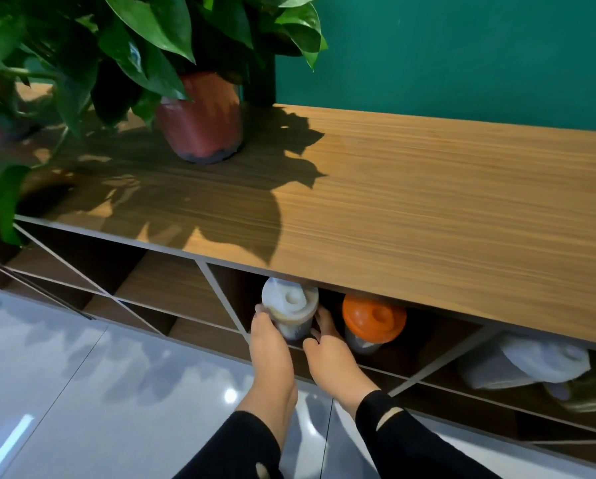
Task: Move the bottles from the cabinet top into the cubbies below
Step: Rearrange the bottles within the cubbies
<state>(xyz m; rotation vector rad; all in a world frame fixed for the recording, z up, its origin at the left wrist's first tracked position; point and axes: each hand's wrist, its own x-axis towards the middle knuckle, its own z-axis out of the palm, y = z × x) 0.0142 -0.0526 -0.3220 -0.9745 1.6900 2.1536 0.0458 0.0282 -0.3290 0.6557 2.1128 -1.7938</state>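
White-lidded bottle (289, 311), label unreadable

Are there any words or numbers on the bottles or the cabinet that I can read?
None can be read.
White-lidded bottle held by both hands: no print shows.
Orange-lidded bottle: no print shows.
Bottles in the right cubby: too blurred to tell.
Cabinet top and plant pot: plain.

Bottle (289, 307) left of capped bottle (372, 323) (same cubby (427, 337)).
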